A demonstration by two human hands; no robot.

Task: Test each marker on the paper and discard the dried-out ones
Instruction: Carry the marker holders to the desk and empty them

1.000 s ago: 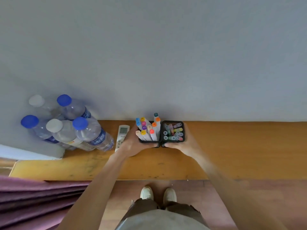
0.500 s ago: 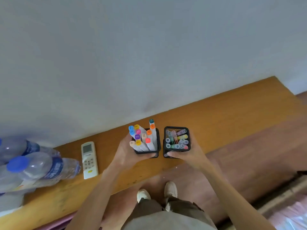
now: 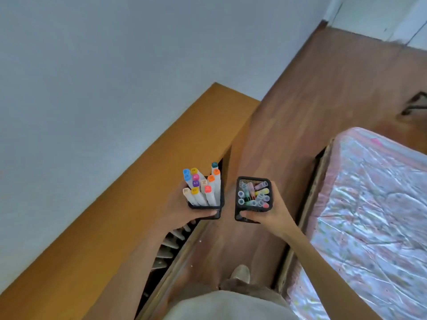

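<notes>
Left hand [image 3: 182,211]: my fingers wrap the far side and my thumb crosses the near face of a black mesh cup [image 3: 205,207], gripped upright in the air.

Contents of that cup: tall white-bodied markers [image 3: 203,188] with coloured square caps in blue, yellow, pink, purple, orange, red, teal and cream, standing well above the rim and leaning a little apart.

Right hand [image 3: 269,214]: my fingers curl round the right wall and my thumb lies on the near face of a second black mesh cup [image 3: 245,215], also carried clear of any surface.

Contents of the second cup: shorter pastel markers [image 3: 254,195], round caps, mostly below the rim; colours small and partly blurred.

The two cups sit side by side at the same height, apart, with a gap between them.

Left of the hands: an orange-brown wooden ledge [image 3: 115,222] running along a pale blue-grey wall [image 3: 104,77].

Below the hands: reddish wooden floor [image 3: 300,100], my shoe [image 3: 241,273] and light shirt [image 3: 228,306].

Right: a bed [image 3: 374,215] under a shiny patterned pink cover.
</notes>
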